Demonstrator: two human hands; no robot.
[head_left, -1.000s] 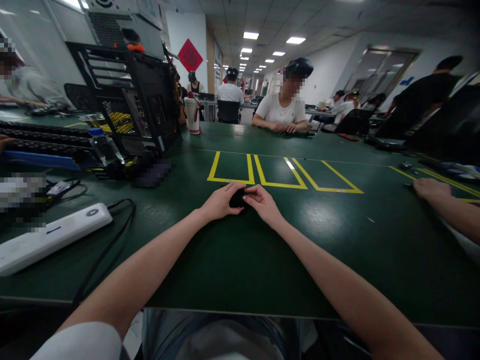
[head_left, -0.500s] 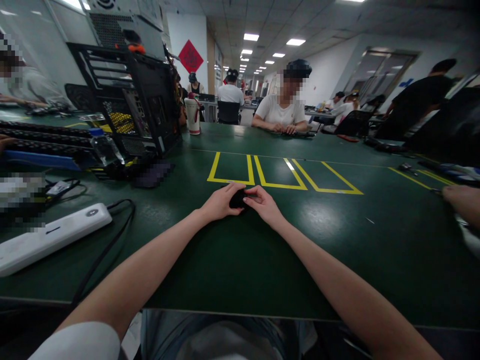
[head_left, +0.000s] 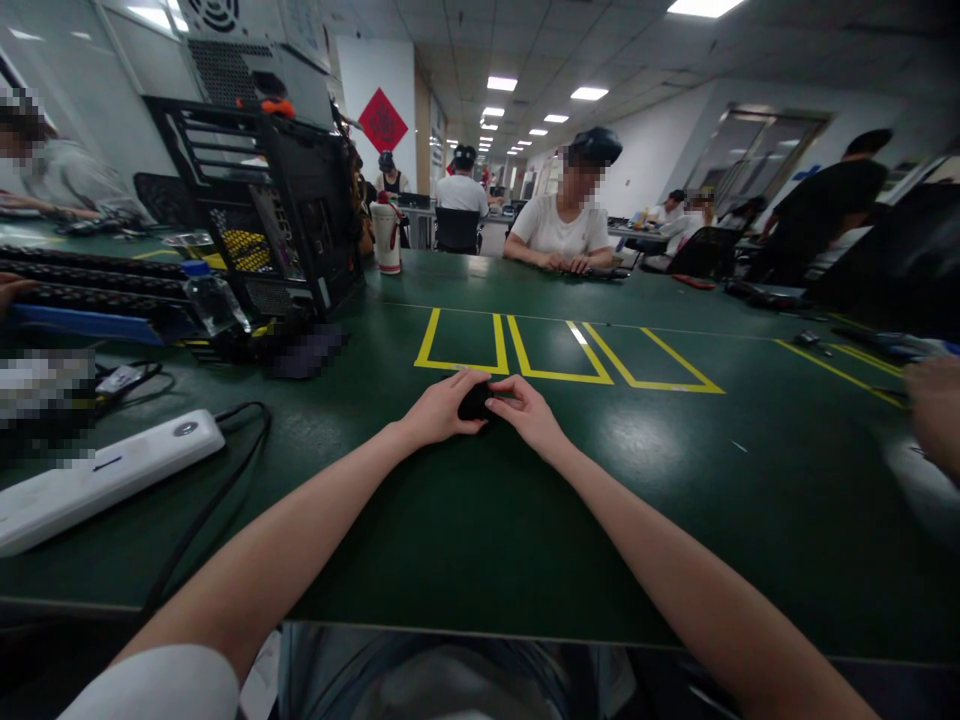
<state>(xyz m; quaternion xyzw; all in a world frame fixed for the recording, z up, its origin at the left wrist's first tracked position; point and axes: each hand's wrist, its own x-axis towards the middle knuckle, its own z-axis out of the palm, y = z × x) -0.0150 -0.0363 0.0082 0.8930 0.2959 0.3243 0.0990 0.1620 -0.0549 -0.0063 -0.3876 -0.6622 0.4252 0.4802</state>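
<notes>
A small black object [head_left: 474,402], rounded in outline, is held between my two hands just above or on the green table [head_left: 480,520]; its kind I cannot make out. My left hand [head_left: 444,408] curves around it from the left, thumb below and fingers over the top. From the right, the fingertips of my right hand [head_left: 526,410] pinch at its edge. Part of the object is hidden behind the fingers. Just beyond my hands, yellow tape [head_left: 461,366] marks several open-topped shapes on the tabletop.
On the left lie a white power strip [head_left: 112,480] with a black cable, a clear bottle [head_left: 214,300] and a black computer case [head_left: 300,200]. A white cup [head_left: 387,240] stands behind. Across the table sits a person [head_left: 562,225]; another person's hand [head_left: 934,410] is at the right edge.
My hands keep their hold on the black object with hardly any movement. The view has tilted slightly upward. At the right edge, the other person's hand has shifted and is blurred.
</notes>
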